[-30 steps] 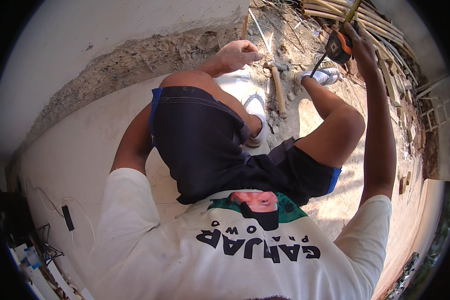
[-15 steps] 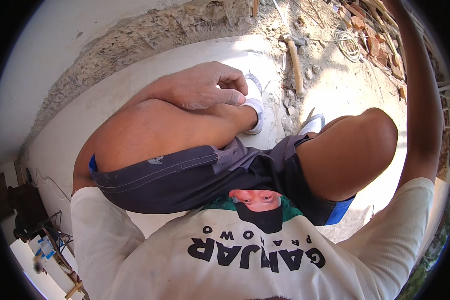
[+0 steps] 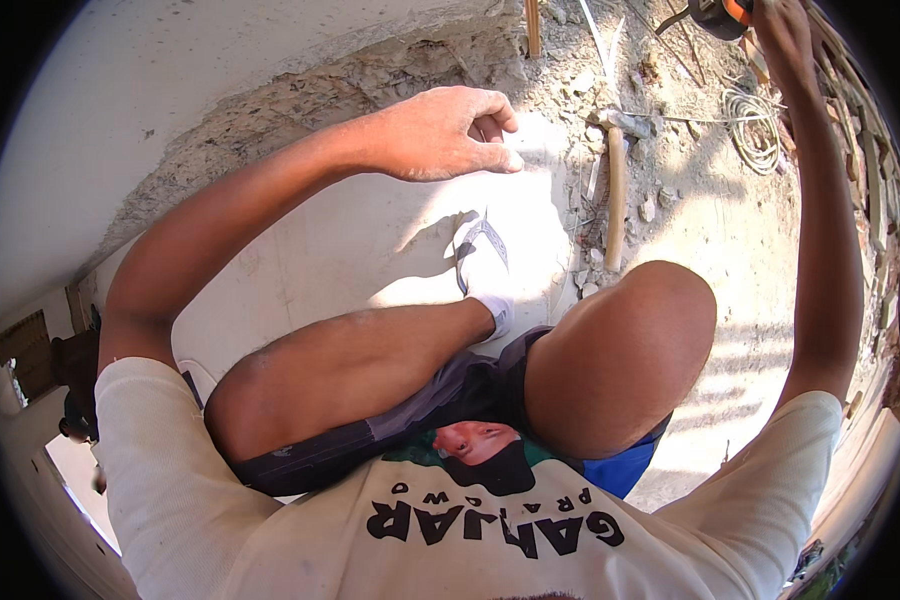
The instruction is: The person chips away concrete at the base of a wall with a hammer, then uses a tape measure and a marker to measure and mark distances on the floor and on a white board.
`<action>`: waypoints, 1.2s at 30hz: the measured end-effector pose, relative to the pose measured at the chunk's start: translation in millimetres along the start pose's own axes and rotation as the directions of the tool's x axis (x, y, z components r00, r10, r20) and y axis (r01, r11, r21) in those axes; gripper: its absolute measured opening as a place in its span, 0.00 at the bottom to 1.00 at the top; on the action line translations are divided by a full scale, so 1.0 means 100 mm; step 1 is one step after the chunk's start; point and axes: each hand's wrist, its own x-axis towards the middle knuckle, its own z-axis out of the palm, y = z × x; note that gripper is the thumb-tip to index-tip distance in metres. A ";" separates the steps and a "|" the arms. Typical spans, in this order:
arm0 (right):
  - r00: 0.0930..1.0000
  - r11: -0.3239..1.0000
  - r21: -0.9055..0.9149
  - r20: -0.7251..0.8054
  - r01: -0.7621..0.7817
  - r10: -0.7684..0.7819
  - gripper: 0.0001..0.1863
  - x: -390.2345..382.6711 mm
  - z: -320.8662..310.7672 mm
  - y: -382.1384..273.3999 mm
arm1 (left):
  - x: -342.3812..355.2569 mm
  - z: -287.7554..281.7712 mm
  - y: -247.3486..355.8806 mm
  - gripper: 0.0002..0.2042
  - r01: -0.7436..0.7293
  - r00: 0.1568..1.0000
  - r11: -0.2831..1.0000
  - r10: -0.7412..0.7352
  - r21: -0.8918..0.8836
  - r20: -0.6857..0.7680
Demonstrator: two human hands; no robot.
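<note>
My left hand hangs over a white panel, palm turned in. Its fingers are loosely curled, thumb apart from them, with nothing visible between. At the far right, my right hand is closed around a rounded black and orange tool that looks like a tape measure; a short dark strap sticks out from it. The picture's upper edge cuts off part of this tool. Between the hands, a hammer with a wooden handle lies on the rubble, its head pointing away from me.
Past the panel runs a broken, rough wall base. A coil of pale cable lies on the dirt, right of the hammer. Sticks and debris line the far right. My sandalled foot rests on the panel.
My left hand has lifted away from my shin and moved forward. My right hand has come lower into view, showing the black and orange tool. My legs and viewpoint have shifted.
</note>
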 end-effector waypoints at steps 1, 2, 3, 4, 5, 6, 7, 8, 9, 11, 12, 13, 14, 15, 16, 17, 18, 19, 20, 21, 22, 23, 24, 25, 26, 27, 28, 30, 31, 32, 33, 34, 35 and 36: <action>0.970 0.963 0.139 -0.111 0.231 -0.217 0.12 -0.11 0.43 0.11 | 0.16 -0.08 -0.06 0.23 0.009 0.996 1.000 -0.010 -0.013 -0.085; 0.993 0.988 0.097 -0.006 0.120 -0.119 0.14 -0.11 0.51 0.24 | 0.31 -0.13 -0.10 0.25 -0.011 0.986 1.000 0.007 -0.025 -0.168; 0.995 1.000 0.023 0.098 0.011 -0.013 0.16 -0.09 0.54 0.37 | 0.53 -0.15 -0.15 0.28 -0.007 0.973 0.997 -0.010 -0.072 -0.232; 0.976 0.993 -0.076 0.191 -0.088 0.101 0.19 -0.09 0.53 0.53 | 0.78 -0.14 -0.16 0.32 -0.017 0.956 0.992 -0.021 -0.125 -0.292; 0.960 0.996 0.037 0.273 -0.076 0.063 0.17 -0.08 0.53 0.98 | 1.04 -0.12 -0.17 0.36 -0.072 0.932 0.991 0.027 -0.112 -0.362; 0.952 0.981 0.112 0.284 -0.156 0.119 0.18 -0.20 0.69 0.97 | 1.21 -0.04 -0.20 0.37 -0.068 0.893 0.982 -0.019 -0.177 -0.450; 0.927 0.983 0.035 0.338 -0.182 0.160 0.16 -0.27 0.81 0.93 | 1.30 0.03 -0.18 0.37 -0.060 0.866 0.958 -0.089 -0.279 -0.492; 0.913 0.955 0.072 0.323 -0.286 0.249 0.16 -0.39 0.94 0.85 | 1.40 0.10 -0.15 0.37 -0.075 0.836 0.924 -0.147 -0.374 -0.529; 0.859 0.933 0.052 0.413 -0.355 0.303 0.15 -0.45 1.02 0.91 | 1.46 0.13 -0.16 0.36 -0.101 0.864 0.882 -0.152 -0.461 -0.479; 0.780 0.882 0.113 0.527 -0.458 0.338 0.14 -0.65 1.18 0.93 | 1.49 0.24 -0.16 0.32 -0.053 0.884 0.801 -0.240 -0.596 -0.401; 0.721 0.854 0.101 0.592 -0.511 0.361 0.13 -0.75 1.25 0.88 | 1.55 0.41 -0.33 0.27 -0.089 0.871 0.724 -0.278 -0.685 -0.406; 0.667 0.835 0.070 0.640 -0.546 0.382 0.13 -0.84 1.28 0.91 | 1.56 0.52 -0.36 0.23 -0.022 0.866 0.616 -0.382 -0.787 -0.324; 0.614 0.810 0.057 0.684 -0.583 0.394 0.13 -0.93 1.30 0.90 | 1.59 0.68 -0.49 0.20 0.006 0.855 0.548 -0.436 -0.837 -0.279; 0.569 0.785 0.036 0.709 -0.618 0.416 0.13 -1.00 1.30 0.95 | 1.61 0.79 -0.55 0.19 0.023 0.847 0.554 -0.453 -0.832 -0.278; 0.522 0.757 0.016 0.734 -0.654 0.435 0.13 -1.08 1.34 1.01 | 1.57 0.87 -0.57 0.19 0.045 0.837 0.561 -0.473 -0.826 -0.275; 0.497 0.748 0.025 0.762 -0.663 0.415 0.13 -1.14 1.39 1.10 | 1.53 0.94 -0.61 0.19 0.080 0.820 0.580 -0.501 -0.810 -0.277; 0.476 0.736 0.034 0.782 -0.676 0.401 0.13 -1.21 1.44 1.21 | 1.49 0.99 -0.65 0.18 0.119 0.808 0.600 -0.521 -0.791 -0.274; 0.429 0.727 -0.009 0.802 -0.687 0.416 0.13 -1.28 1.49 1.29 | 1.46 1.07 -0.69 0.18 0.158 0.795 0.620 -0.542 -0.769 -0.273; 0.406 0.757 -0.062 0.814 -0.651 0.416 0.13 -1.32 1.54 1.36 | 1.42 1.14 -0.72 0.18 0.178 0.785 0.517 -0.588 -0.837 -0.196; 0.414 0.764 -0.041 0.822 -0.643 0.392 0.12 -1.43 1.65 1.44 | 1.35 1.23 -0.76 0.17 0.204 0.765 0.405 -0.634 -0.891 -0.114; 0.423 0.770 -0.022 0.825 -0.638 0.374 0.12 -1.52 1.75 1.48 | 1.31 1.33 -0.80 0.17 0.225 0.746 0.288 -0.665 -0.931 -0.025; 0.401 0.764 -0.044 0.831 -0.644 0.387 0.12 -1.59 1.81 1.52 | 1.30 1.44 -0.82 0.16 0.261 0.695 0.232 -0.719 -0.937 0.016; 0.386 0.761 -0.058 0.836 -0.646 0.391 0.11 -1.63 1.87 1.53 | 1.27 1.54 -0.86 0.16 0.288 0.638 0.182 -0.768 -0.940 0.047; 0.424 0.786 -0.014 0.836 -0.618 0.349 0.11 -1.69 1.99 1.67 | 1.28 1.60 -0.85 0.16 0.260 0.620 0.138 -0.782 -0.956 0.056; 0.396 0.727 0.025 0.851 -0.686 0.344 0.10 -1.71 2.11 1.81 | 1.27 1.64 -0.86 0.16 0.257 0.605 0.132 -0.794 -0.957 0.053; 0.427 0.748 0.046 0.843 -0.662 0.326 0.10 -1.69 2.16 1.86 | 1.26 1.68 -0.86 0.16 0.228 0.615 0.100 -0.786 -0.968 0.064; 0.457 0.768 0.067 0.834 -0.637 0.307 0.10 -1.67 2.19 1.92 | 1.26 1.72 -0.86 0.16 0.201 0.625 0.068 -0.777 -0.977 0.075; 0.463 0.800 0.031 0.828 -0.599 0.315 0.11 -1.68 2.23 2.05 | 1.28 1.83 -0.87 0.16 0.258 0.608 0.172 -0.794 -0.951 0.021; 0.464 0.812 0.015 0.827 -0.583 0.318 0.12 -1.71 2.25 2.11 | 1.27 1.88 -0.88 0.16 0.291 0.596 0.221 -0.803 -0.931 -0.004; 0.454 0.808 0.015 0.833 -0.589 0.316 0.12 -1.75 2.27 2.17 | 1.26 1.95 -0.88 0.16 0.283 0.589 0.190 -0.808 -0.940 0.014; 0.447 0.805 0.009 0.835 -0.593 0.320 0.12 -1.75 2.25 2.21 | 1.27 2.02 -0.88 0.17 0.271 0.592 0.161 -0.805 -0.949 0.033; 0.441 0.802 0.003 0.837 -0.597 0.324 0.13 -1.75 2.24 2.25 | 1.28 2.08 -0.88 0.17 0.261 0.594 0.132 -0.803 -0.956 0.052; 0.422 0.805 -0.006 0.849 -0.593 0.317 0.12 -1.74 2.25 2.29 | 1.25 2.13 -0.90 0.16 0.218 0.633 0.205 -0.774 -0.954 -0.022; 0.408 0.816 -0.019 0.859 -0.577 0.308 0.12 -1.75 2.24 2.35 | 1.26 2.18 -0.92 0.16 0.184 0.649 0.184 -0.761 -0.966 -0.022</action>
